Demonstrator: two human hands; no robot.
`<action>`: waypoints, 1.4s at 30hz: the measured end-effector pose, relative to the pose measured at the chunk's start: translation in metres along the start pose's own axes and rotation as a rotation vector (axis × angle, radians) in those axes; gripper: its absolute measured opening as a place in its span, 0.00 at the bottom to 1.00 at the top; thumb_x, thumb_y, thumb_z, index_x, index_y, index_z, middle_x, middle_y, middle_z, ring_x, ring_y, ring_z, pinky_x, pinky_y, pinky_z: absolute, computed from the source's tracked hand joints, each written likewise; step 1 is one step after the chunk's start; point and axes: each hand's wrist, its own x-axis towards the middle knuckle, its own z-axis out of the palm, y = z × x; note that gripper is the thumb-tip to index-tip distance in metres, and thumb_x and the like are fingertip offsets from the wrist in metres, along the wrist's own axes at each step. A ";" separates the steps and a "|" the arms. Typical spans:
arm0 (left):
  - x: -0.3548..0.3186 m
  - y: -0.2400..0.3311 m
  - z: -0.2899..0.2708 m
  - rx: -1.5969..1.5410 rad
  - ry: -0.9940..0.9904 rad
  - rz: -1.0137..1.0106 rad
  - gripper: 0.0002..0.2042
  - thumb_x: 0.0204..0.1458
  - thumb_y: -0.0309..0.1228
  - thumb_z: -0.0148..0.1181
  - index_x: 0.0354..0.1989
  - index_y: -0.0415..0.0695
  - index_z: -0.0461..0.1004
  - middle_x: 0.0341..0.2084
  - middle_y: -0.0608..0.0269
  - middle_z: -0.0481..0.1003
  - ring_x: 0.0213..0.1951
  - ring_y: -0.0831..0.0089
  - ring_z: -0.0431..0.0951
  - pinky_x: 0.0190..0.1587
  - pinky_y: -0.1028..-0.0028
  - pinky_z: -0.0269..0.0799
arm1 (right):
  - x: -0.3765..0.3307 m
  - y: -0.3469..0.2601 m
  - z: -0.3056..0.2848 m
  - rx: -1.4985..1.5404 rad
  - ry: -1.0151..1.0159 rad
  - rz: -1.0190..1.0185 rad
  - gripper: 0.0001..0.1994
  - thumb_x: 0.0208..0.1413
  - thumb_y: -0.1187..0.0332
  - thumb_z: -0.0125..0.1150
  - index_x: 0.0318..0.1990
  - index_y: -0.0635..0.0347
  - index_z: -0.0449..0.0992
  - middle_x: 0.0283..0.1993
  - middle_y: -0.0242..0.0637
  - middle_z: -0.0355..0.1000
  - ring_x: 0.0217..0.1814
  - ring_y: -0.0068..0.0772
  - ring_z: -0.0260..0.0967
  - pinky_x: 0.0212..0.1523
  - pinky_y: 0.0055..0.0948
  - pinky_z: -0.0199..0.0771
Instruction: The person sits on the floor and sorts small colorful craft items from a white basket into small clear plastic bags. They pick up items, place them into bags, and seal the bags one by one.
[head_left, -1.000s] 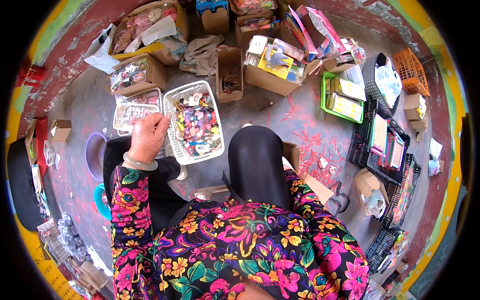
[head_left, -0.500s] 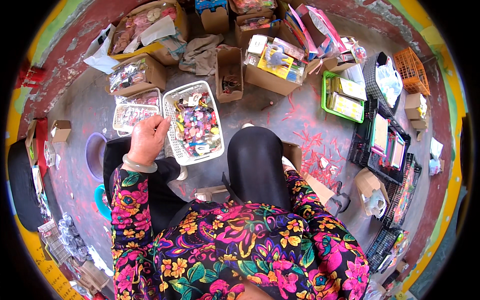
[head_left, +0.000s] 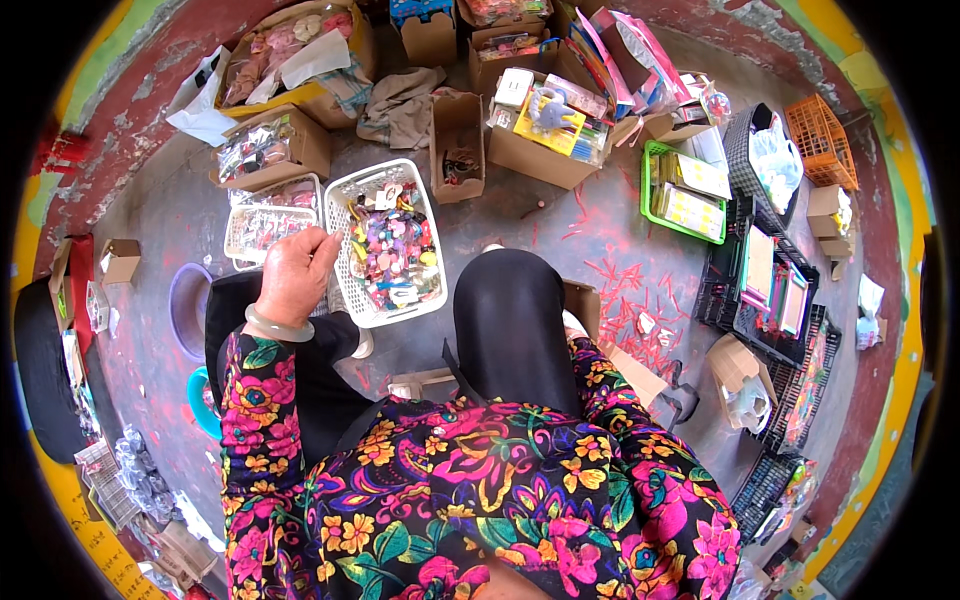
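My left hand [head_left: 298,272], with a pale bangle [head_left: 278,326] at its wrist, is closed at the left rim of a white plastic basket [head_left: 408,315]. The fingertips are partly hidden, but they appear to pinch that rim. Inside the basket lies a jumble of small colourful trinkets [head_left: 393,245], some on white cards. The basket sits tilted beside my left knee. My right arm [head_left: 612,385] reaches down past my right knee, and its hand is hidden from sight.
Another white basket [head_left: 232,238] of packaged bits stands left of my hand. Cardboard boxes [head_left: 540,168] line the far side. A green basket [head_left: 650,215] and black crates [head_left: 712,300] are on the right. Red scraps [head_left: 635,310] litter the floor. A purple basin [head_left: 180,318] stands at left.
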 end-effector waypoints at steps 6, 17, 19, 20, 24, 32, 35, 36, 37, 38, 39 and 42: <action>-0.001 -0.001 0.000 0.024 -0.004 -0.007 0.13 0.50 0.32 0.55 0.18 0.36 0.69 0.13 0.51 0.68 0.17 0.59 0.68 0.22 0.66 0.60 | 0.001 0.000 0.000 -0.007 0.008 0.009 0.13 0.48 0.65 0.52 0.39 0.60 0.73 0.40 0.48 0.70 0.46 0.41 0.66 0.48 0.34 0.64; -0.002 0.001 -0.004 0.054 -0.015 -0.006 0.12 0.49 0.31 0.55 0.19 0.36 0.69 0.15 0.49 0.67 0.19 0.54 0.69 0.22 0.65 0.62 | -0.001 0.006 0.003 -0.020 0.020 0.026 0.13 0.49 0.65 0.52 0.39 0.61 0.73 0.40 0.48 0.70 0.46 0.42 0.66 0.48 0.34 0.64; -0.002 0.002 -0.003 0.038 0.002 0.004 0.12 0.49 0.31 0.55 0.18 0.36 0.69 0.15 0.49 0.67 0.19 0.53 0.69 0.22 0.65 0.62 | 0.000 0.005 0.003 -0.022 0.024 0.027 0.13 0.49 0.65 0.52 0.39 0.61 0.73 0.40 0.48 0.70 0.46 0.42 0.66 0.48 0.34 0.64; -0.002 0.003 -0.003 0.031 0.010 0.009 0.12 0.49 0.31 0.55 0.18 0.36 0.69 0.15 0.49 0.67 0.20 0.53 0.69 0.22 0.65 0.62 | 0.001 0.005 0.003 -0.020 0.028 0.028 0.13 0.49 0.65 0.52 0.40 0.61 0.73 0.40 0.48 0.70 0.46 0.42 0.66 0.48 0.34 0.64; -0.004 0.003 -0.004 0.048 0.010 0.005 0.12 0.49 0.31 0.55 0.19 0.36 0.69 0.15 0.49 0.68 0.20 0.53 0.69 0.23 0.64 0.62 | 0.001 0.005 0.001 -0.029 0.030 0.031 0.13 0.49 0.64 0.52 0.40 0.61 0.73 0.40 0.49 0.70 0.46 0.42 0.66 0.48 0.34 0.64; -0.004 0.002 -0.005 0.058 0.014 0.035 0.11 0.49 0.31 0.55 0.19 0.37 0.69 0.16 0.49 0.68 0.21 0.53 0.69 0.23 0.64 0.63 | 0.004 0.004 -0.001 -0.037 0.035 0.028 0.13 0.49 0.64 0.51 0.40 0.61 0.73 0.40 0.49 0.70 0.46 0.43 0.66 0.48 0.34 0.65; -0.005 0.002 -0.006 0.040 0.014 0.032 0.11 0.49 0.31 0.55 0.19 0.37 0.69 0.16 0.49 0.68 0.21 0.52 0.69 0.23 0.64 0.62 | 0.003 0.005 -0.001 -0.033 0.042 0.036 0.13 0.49 0.64 0.51 0.40 0.61 0.73 0.40 0.49 0.70 0.46 0.43 0.66 0.48 0.34 0.65; -0.006 0.003 -0.006 0.042 0.016 0.027 0.11 0.49 0.31 0.55 0.19 0.37 0.69 0.16 0.49 0.68 0.21 0.52 0.69 0.23 0.64 0.62 | 0.003 0.005 -0.001 -0.035 0.043 0.035 0.13 0.49 0.64 0.51 0.40 0.61 0.73 0.40 0.49 0.70 0.46 0.43 0.66 0.48 0.34 0.65; -0.006 0.003 -0.006 0.044 0.019 0.023 0.11 0.49 0.31 0.55 0.19 0.37 0.69 0.16 0.49 0.68 0.21 0.52 0.69 0.23 0.64 0.62 | 0.003 0.005 -0.001 -0.038 0.043 0.037 0.13 0.49 0.64 0.51 0.40 0.61 0.73 0.40 0.49 0.70 0.46 0.43 0.66 0.48 0.35 0.65; -0.006 0.004 -0.006 0.046 0.021 0.018 0.11 0.48 0.31 0.55 0.19 0.36 0.69 0.16 0.49 0.68 0.21 0.52 0.69 0.23 0.64 0.62 | 0.003 0.004 -0.002 -0.039 0.044 0.035 0.14 0.49 0.64 0.51 0.40 0.61 0.73 0.40 0.49 0.70 0.46 0.43 0.66 0.48 0.35 0.65; -0.006 0.005 -0.007 0.048 0.014 0.011 0.11 0.49 0.31 0.55 0.20 0.37 0.70 0.15 0.50 0.68 0.21 0.54 0.69 0.25 0.65 0.63 | 0.002 0.004 -0.001 -0.041 0.043 0.034 0.14 0.49 0.64 0.51 0.40 0.61 0.73 0.40 0.49 0.70 0.46 0.43 0.66 0.48 0.35 0.65; -0.006 0.004 -0.007 0.053 0.002 0.001 0.10 0.49 0.31 0.55 0.20 0.37 0.71 0.15 0.51 0.69 0.21 0.56 0.69 0.28 0.66 0.64 | 0.002 0.004 -0.003 -0.041 0.047 0.037 0.14 0.49 0.64 0.51 0.40 0.61 0.73 0.40 0.49 0.70 0.46 0.43 0.66 0.48 0.35 0.65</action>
